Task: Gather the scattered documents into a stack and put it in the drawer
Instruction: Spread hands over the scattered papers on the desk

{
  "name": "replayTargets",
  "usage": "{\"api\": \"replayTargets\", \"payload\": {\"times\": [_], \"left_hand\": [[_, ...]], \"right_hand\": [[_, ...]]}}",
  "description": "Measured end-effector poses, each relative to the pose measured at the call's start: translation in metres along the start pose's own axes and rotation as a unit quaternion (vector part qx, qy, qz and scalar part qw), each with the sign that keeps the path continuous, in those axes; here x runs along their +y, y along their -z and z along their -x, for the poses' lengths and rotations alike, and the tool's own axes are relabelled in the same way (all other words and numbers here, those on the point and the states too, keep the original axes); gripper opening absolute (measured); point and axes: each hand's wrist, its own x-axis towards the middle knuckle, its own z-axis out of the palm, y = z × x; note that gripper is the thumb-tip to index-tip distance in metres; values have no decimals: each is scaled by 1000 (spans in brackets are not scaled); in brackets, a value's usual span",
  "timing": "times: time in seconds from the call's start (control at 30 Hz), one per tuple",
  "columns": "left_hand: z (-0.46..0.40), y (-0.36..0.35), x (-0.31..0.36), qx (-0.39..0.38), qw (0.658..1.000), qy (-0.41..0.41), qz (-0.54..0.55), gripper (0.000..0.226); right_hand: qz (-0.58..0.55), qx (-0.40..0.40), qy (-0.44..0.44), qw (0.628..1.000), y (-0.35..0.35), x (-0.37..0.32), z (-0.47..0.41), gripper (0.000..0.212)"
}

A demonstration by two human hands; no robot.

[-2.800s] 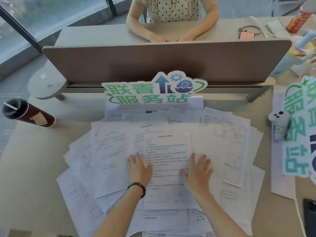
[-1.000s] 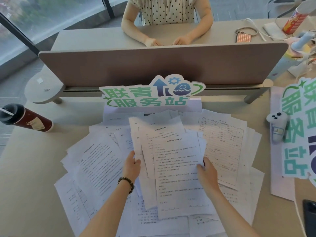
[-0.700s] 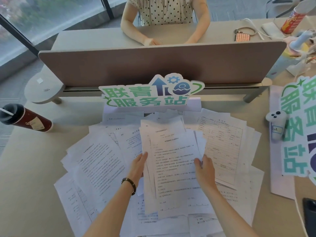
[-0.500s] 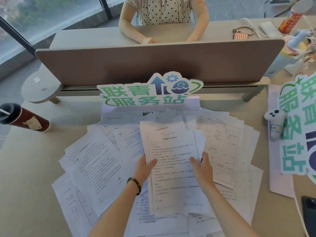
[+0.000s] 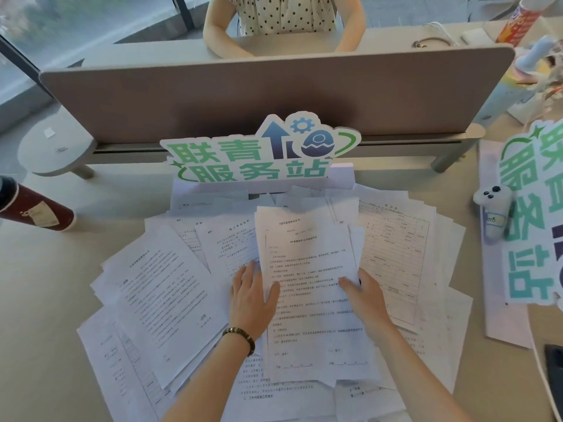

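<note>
Many white printed documents [image 5: 158,293] lie fanned out and overlapping on the beige desk [image 5: 45,300]. In the middle I hold a small bundle of sheets [image 5: 307,254], roughly squared, its far end raised a little above the rest. My left hand [image 5: 251,303] grips the bundle's left edge with the thumb on top. My right hand [image 5: 365,303] grips the right edge the same way, fingers tucked behind the paper. No drawer is in view.
A green and white cut-out sign [image 5: 259,156] stands behind the papers against a brown desk divider [image 5: 274,92]. A red cup [image 5: 33,208] lies at the left. A second sign [image 5: 530,208], a small white figure [image 5: 493,208] and a dark device [image 5: 554,373] are at the right. A person [image 5: 283,16] sits opposite.
My hands went from pressing flat on the papers to gripping a bundle of sheets by its sides. Over the last second they drew closer together, narrowing and squaring the bundle.
</note>
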Motion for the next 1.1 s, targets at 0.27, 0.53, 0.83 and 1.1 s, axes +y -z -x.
{"api": "replayTargets", "payload": {"times": [0.27, 0.53, 0.83, 1.1], "left_hand": [[16, 3, 10, -10, 986, -87, 140, 31], [7, 5, 9, 7, 991, 32, 133, 59], [10, 7, 24, 19, 985, -11, 174, 50], [9, 14, 31, 24, 966, -8, 259, 45]], "right_hand": [[-12, -6, 12, 1000, 4, 4, -4, 17], [-25, 4, 20, 999, 10, 4, 1, 25], [68, -6, 43, 997, 5, -4, 7, 21], [112, -3, 68, 991, 5, -5, 2, 21]]}}
